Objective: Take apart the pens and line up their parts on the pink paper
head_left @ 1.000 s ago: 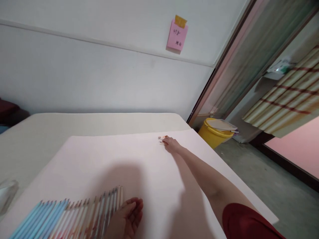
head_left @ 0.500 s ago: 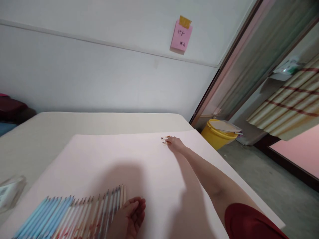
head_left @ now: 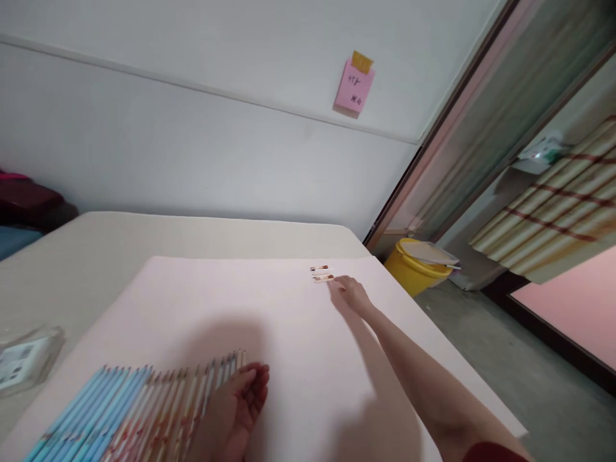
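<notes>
Left hand (head_left: 235, 410) half open, its fingers loosely curled toward the thumb, at the right end of a row of pencils (head_left: 108, 414) on pale pink paper (head_left: 298, 340); contact with the row cannot be told. Right hand (head_left: 355, 294) open, fingers extended, just beside a smaller group of pencils (head_left: 324, 278) near the paper's far edge.
</notes>
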A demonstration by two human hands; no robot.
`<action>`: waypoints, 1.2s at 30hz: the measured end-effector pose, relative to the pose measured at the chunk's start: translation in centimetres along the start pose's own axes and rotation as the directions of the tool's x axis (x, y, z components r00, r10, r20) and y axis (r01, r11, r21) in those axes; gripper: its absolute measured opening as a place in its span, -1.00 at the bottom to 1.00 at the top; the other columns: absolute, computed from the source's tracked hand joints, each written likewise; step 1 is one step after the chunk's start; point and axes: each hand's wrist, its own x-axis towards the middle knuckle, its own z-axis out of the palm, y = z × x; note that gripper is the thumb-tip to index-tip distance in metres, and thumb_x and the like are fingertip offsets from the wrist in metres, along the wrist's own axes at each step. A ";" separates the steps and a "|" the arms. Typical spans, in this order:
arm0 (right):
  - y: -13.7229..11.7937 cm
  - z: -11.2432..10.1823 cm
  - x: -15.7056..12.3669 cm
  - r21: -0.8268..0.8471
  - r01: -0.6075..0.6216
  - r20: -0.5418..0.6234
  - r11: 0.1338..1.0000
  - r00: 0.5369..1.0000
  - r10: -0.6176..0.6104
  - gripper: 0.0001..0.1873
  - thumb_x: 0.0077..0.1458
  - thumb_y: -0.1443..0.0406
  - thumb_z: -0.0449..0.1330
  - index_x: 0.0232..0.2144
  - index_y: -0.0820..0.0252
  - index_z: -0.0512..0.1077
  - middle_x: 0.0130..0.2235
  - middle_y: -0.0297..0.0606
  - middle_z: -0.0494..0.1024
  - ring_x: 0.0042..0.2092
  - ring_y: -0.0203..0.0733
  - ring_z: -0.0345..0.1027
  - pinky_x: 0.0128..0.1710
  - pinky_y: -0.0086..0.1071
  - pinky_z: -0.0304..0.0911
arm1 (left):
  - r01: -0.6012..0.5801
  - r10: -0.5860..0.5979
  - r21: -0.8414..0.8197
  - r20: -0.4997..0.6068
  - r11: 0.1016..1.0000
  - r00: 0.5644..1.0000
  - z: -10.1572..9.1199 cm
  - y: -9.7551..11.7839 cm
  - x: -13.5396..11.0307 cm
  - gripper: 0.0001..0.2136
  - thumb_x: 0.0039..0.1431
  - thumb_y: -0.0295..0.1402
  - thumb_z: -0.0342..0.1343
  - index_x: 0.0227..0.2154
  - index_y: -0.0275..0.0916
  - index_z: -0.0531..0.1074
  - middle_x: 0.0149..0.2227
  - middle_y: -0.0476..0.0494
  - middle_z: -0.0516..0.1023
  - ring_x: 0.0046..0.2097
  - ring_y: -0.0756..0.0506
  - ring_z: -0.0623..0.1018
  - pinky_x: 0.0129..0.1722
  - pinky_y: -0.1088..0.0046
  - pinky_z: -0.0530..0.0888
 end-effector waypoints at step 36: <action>-21.0 -1.1 -17.2 0.070 0.160 0.428 0.985 0.887 -0.174 -0.77 0.12 0.32 -0.04 -0.24 0.13 0.38 -0.21 -0.23 0.51 -0.22 -0.13 0.41 -0.35 -0.35 0.18 | -0.497 0.509 0.867 0.433 -0.011 0.744 -3.3 6.4 -2.7 -0.86 0.01 -0.32 0.04 -0.44 -0.24 0.44 -0.45 -0.06 0.50 -0.36 -0.06 0.47 -0.32 0.42 0.33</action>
